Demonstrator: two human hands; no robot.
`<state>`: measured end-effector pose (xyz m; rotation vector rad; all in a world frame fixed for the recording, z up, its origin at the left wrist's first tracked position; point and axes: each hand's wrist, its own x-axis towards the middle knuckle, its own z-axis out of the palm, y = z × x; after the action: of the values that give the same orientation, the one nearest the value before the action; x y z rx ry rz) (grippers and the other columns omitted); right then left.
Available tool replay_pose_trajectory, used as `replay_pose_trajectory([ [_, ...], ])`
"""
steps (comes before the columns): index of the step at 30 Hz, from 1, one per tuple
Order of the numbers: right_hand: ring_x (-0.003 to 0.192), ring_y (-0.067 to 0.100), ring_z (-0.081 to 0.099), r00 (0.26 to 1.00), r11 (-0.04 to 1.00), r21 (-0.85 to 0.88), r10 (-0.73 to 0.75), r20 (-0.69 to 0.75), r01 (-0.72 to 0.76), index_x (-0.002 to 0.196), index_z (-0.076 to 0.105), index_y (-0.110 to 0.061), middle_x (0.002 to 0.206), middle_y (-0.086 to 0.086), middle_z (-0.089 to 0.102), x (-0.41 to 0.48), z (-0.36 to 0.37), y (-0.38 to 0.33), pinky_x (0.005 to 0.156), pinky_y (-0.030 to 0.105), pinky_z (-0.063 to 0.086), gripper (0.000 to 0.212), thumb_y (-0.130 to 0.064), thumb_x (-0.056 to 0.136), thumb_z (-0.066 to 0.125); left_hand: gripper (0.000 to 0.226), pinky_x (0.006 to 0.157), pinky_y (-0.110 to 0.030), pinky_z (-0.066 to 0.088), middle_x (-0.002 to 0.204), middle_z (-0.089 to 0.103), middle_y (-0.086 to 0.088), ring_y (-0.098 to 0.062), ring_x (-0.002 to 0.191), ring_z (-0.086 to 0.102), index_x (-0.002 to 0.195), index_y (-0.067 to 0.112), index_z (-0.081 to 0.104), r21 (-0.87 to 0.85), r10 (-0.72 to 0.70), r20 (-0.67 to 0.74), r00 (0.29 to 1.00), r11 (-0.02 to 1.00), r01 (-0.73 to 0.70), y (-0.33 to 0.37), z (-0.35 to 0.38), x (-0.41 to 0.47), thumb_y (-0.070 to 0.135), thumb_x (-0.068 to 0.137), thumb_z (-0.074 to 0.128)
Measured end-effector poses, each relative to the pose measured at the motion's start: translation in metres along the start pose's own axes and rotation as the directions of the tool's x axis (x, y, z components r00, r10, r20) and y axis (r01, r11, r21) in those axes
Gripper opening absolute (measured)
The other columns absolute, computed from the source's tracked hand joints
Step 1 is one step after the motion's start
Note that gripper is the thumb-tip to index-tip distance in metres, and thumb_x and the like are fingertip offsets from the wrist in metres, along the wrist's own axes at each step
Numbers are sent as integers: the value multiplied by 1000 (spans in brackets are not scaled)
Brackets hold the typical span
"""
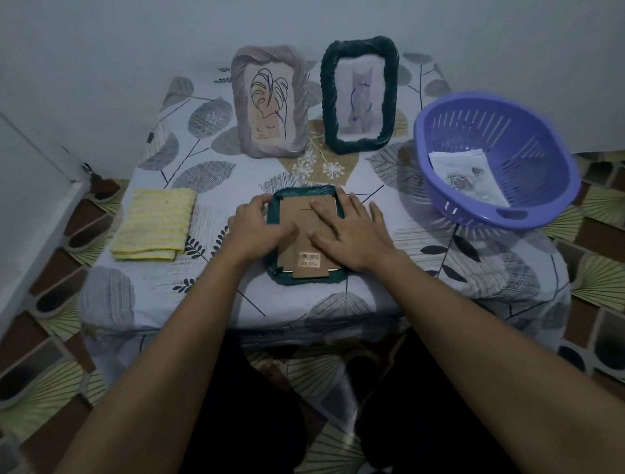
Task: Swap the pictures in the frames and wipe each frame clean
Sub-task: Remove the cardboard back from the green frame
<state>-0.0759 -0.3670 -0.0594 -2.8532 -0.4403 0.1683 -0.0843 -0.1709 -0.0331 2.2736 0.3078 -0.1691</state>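
Head view: teal frame [304,194] lying face-down (light, stiff, probably fragile), best gripped by rim; left hand [254,223] clasping its edge, right hand [351,233] pressing backing [296,216], fingers [322,208] spread flat.

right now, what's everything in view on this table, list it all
mauve frame: 1, mauve, upright at the back, holds a leaf drawing
upright green frame: 1, dark green, upright to its right
face-down frame: 1, dark green with brown card back, front centre
cloth: 1, yellow, folded, left side
basket: 1, purple, right side
printed sheets: count unclear, white and grey, inside basket
tablecloth: 1, pale with grey leaves, covers table
left hand: 1, grips face-down frame's top left corner
right hand: 1, flat on the card back
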Motion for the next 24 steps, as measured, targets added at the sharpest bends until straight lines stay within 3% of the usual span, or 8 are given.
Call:
replay_pose_trajectory([
  [5,153,27,3,1000,1000,4,5,0,-5,153,13,-50,167,2,-4,2,2,1,120,53,-1,64,-70,94,27,63,109,-53,36,140,53,-7,-32,129,48,137,29,55,99,109,-54,993,990,-103,9,5,27,51,78,51],
  [7,153,26,3,1000,1000,14,8,-2,-8,153,14,-50,167,2,-3,2,2,2,120,52,-1,64,-70,94,28,45,108,-43,39,133,59,-8,-29,122,55,132,22,61,105,160,-71,985,983,-152,10,6,37,38,90,58],
  [10,153,25,3,1000,1000,21,15,3,-15,153,15,-51,167,1,-2,3,3,3,120,52,-2,64,-70,93,28,28,91,-21,41,117,69,-7,-19,102,61,119,14,70,39,184,-123,975,983,-180,7,5,50,20,92,66],
  [14,153,25,4,1000,1000,22,17,-9,-17,152,15,-51,167,1,-1,3,3,1,120,52,-2,64,-71,93,28,25,84,-19,43,101,69,-3,-13,90,60,113,15,73,-84,130,-97,987,987,-138,5,0,56,18,88,73],
  [20,153,25,4,1000,999,28,18,-12,-18,153,16,-50,167,1,-1,2,4,2,120,52,-2,64,-70,93,29,24,100,-39,52,99,71,-7,-21,98,66,111,13,74,-146,101,-3,995,984,-100,-1,-7,68,13,87,74],
  [24,153,25,4,1000,999,27,17,-11,-17,152,16,-50,167,1,-1,3,3,1,120,52,-1,64,-70,93,30,18,92,-26,51,94,71,-5,-15,90,64,102,14,76,-182,31,-76,997,982,-45,7,-1,68,16,84,77],
])
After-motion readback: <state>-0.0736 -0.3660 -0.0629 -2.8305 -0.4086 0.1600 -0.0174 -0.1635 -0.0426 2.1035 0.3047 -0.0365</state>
